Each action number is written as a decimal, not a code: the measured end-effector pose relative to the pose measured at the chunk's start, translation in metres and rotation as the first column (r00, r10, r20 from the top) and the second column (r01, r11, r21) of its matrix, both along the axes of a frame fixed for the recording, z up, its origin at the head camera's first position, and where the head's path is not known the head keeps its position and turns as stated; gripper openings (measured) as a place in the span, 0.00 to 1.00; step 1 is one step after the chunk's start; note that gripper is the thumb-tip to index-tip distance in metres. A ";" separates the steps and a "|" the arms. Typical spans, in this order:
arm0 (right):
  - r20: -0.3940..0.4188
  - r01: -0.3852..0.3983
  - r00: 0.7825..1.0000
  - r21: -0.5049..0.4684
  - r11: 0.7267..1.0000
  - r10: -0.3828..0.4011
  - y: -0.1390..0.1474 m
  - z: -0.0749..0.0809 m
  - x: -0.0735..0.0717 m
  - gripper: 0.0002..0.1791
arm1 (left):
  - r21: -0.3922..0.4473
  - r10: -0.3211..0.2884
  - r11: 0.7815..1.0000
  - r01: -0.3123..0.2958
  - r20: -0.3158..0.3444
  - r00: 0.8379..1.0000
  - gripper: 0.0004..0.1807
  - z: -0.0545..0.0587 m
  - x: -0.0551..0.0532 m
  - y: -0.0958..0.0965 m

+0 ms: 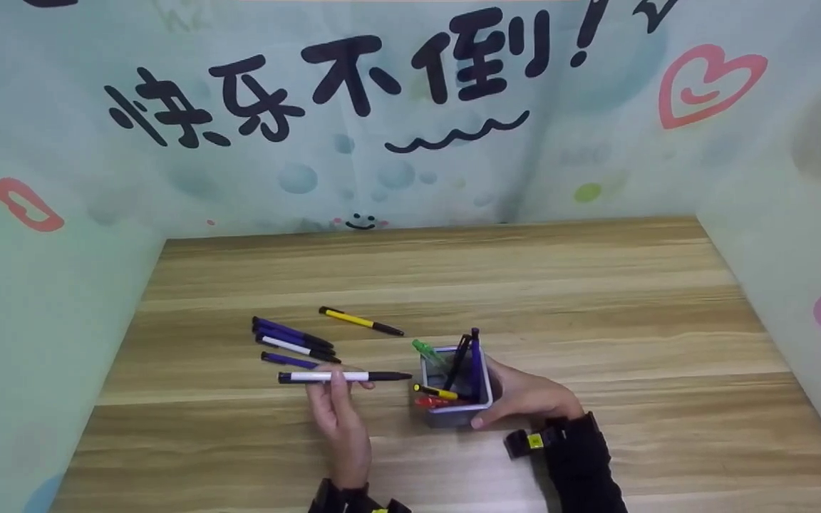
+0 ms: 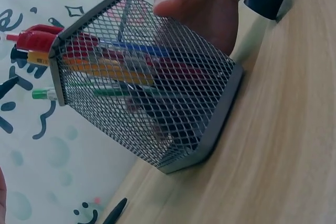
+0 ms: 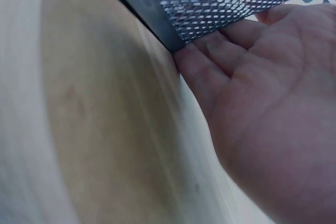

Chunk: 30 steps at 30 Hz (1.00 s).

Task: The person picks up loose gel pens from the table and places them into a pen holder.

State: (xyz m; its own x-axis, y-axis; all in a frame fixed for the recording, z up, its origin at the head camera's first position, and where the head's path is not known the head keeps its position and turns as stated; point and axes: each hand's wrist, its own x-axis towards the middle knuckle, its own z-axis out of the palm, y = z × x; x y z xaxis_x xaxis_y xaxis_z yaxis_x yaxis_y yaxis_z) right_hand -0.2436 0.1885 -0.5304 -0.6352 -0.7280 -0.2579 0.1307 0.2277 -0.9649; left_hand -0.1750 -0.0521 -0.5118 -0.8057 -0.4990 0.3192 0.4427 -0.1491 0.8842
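Observation:
My left hand (image 1: 346, 431) pinches a white pen with black ends (image 1: 353, 377) between thumb and fingers. The pen lies level, its dark tip pointing right at the holder's near-left side. My right hand (image 1: 535, 394) grips a grey mesh pen holder (image 1: 450, 419) from the right, thumb on the near side. In the right wrist view, the fingers of the right hand (image 3: 278, 93) press against the mesh near the base. Inside the holder stand a green pen (image 1: 426, 351), a black pen (image 1: 457, 363), a blue pen (image 1: 476, 367), a yellow pen (image 1: 437, 392) and something red (image 1: 435, 402).
Beyond the left hand lie several blue pens (image 1: 293, 331) and another white pen (image 1: 289, 346), close together on the wooden table (image 1: 524, 278). A yellow and black pen (image 1: 357, 318) lies apart, farther back. Printed cloth walls (image 1: 410, 185) enclose the table at the back and sides.

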 end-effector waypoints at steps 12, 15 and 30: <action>-0.008 0.000 1.000 -0.016 1.000 0.000 0.000 -0.003 -0.001 0.65 | -0.417 -0.153 0.901 0.118 -0.052 0.987 0.05 -0.005 0.008 0.019; 0.011 -0.005 1.000 -0.023 1.000 0.005 0.000 -0.002 -0.001 0.63 | -0.537 -0.142 0.834 0.125 0.009 0.990 0.05 -0.007 0.008 0.022; -0.017 -0.006 1.000 -0.003 1.000 0.006 0.000 -0.002 -0.001 0.65 | -0.464 -0.244 0.841 0.278 0.133 0.961 0.04 -0.008 0.005 0.021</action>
State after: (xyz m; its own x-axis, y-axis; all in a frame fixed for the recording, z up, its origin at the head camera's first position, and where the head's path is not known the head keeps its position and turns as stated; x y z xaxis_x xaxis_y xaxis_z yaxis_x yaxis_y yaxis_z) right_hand -0.2446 0.1884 -0.5327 -0.6348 -0.7329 -0.2447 0.1128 0.2254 -0.9677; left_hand -0.1696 -0.0310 -0.5199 -0.9121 -0.0690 0.4042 0.3852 0.1934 0.9023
